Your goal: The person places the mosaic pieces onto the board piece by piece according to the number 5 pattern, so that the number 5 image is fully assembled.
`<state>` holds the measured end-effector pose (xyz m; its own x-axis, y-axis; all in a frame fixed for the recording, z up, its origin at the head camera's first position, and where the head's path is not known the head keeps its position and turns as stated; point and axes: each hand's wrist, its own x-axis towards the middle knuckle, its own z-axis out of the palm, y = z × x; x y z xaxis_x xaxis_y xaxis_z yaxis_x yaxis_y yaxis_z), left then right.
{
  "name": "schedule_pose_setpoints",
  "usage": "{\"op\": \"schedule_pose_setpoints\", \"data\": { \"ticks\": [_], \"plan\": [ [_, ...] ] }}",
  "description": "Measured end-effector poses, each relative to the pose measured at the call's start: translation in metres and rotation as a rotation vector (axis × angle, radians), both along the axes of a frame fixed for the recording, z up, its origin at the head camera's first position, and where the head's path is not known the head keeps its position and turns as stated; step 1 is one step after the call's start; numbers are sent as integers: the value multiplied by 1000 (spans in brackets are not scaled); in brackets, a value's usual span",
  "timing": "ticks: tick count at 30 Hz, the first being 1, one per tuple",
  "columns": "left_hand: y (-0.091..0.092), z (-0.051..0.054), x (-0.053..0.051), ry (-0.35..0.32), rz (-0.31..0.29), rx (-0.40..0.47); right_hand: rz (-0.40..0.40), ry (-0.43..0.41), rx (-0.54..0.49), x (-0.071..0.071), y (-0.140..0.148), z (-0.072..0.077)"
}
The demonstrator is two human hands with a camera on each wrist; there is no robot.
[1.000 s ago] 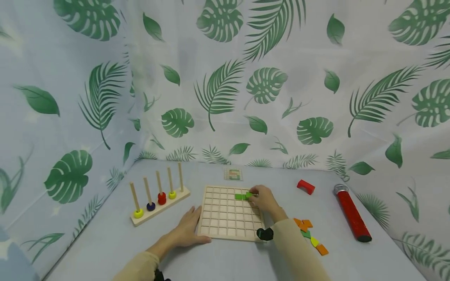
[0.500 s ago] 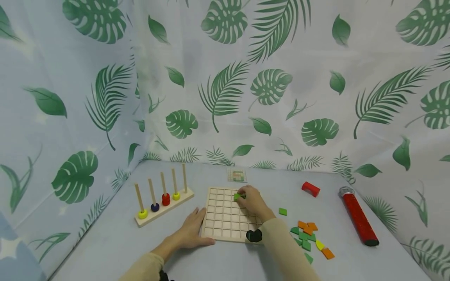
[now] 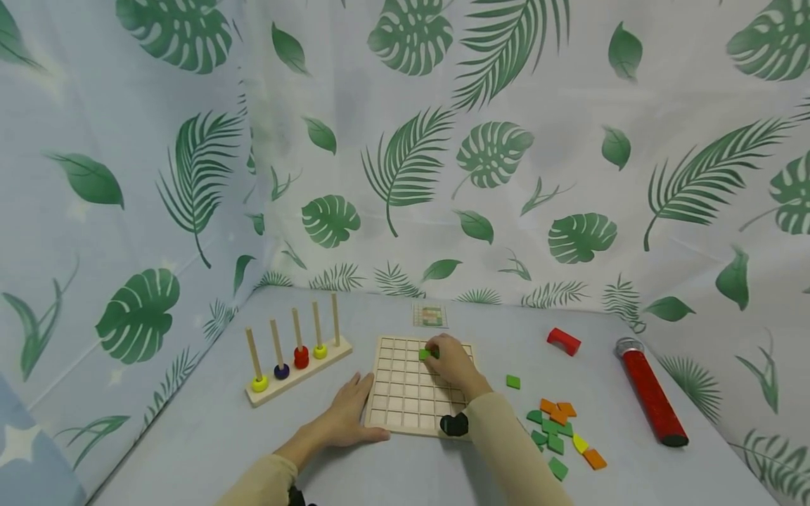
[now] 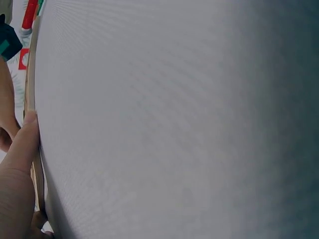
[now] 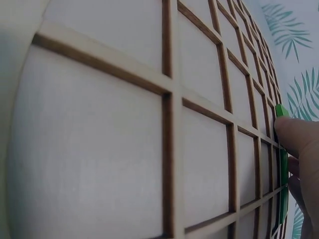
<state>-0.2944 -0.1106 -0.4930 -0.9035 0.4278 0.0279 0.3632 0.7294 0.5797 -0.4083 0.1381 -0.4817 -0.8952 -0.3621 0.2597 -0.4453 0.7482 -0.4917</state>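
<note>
A wooden grid board [image 3: 400, 391] lies on the table in the head view. My right hand [image 3: 451, 360] is over its far rows and pinches a small green square tile [image 3: 424, 355]. In the right wrist view that tile [image 5: 280, 110] sticks up at the fingertip, with more green tiles [image 5: 284, 169] set in cells beside the fingers. My left hand [image 3: 346, 416] rests at the board's left edge, its fingers and thumb spread. The left wrist view shows the thumb [image 4: 25, 144] along the board's near edge.
Loose green tiles [image 3: 555, 443] and orange tiles [image 3: 557, 410] lie right of the board, with one green tile [image 3: 513, 381] apart. A pegged ring stand [image 3: 300, 376] is left. A pattern card [image 3: 430, 315], a red arch block [image 3: 564, 341] and a red microphone [image 3: 652, 393] lie farther off.
My right hand has moved left across the board's far rows with the green tile. Its sleeve has shifted left, uncovering more loose green tiles. My left hand has stayed on the board's edge.
</note>
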Motion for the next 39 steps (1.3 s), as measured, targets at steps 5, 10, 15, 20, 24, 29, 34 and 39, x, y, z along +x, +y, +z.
{"op": "schedule_pose_setpoints", "data": {
  "ticks": [5, 10, 15, 20, 24, 29, 34, 39],
  "plan": [
    [0, -1, 0, -5, 1, -4, -7, 5, 34, 0, 0, -1],
    [-1, -2, -1, -4, -2, -1, -24, 8, 60, 2, 1, 0],
    [-2, -1, -1, 6, 2, -2, -36, -15, 72, 3, 1, 4],
    [-2, 0, -1, 20, -3, -7, -59, -49, 93, 0, 1, 5],
    [-2, 2, -1, 22, -8, -4, -63, -45, 105, -2, 1, 5],
    [-1, 3, -1, 28, -5, -1, -68, -42, 80, -3, 2, 5],
    [-1, 3, 0, 21, 2, -1, -90, -61, 22, -1, -1, 6],
    [-1, 2, 2, -1, 5, 5, -89, -72, -1, 2, -5, 8]
  ]
}}
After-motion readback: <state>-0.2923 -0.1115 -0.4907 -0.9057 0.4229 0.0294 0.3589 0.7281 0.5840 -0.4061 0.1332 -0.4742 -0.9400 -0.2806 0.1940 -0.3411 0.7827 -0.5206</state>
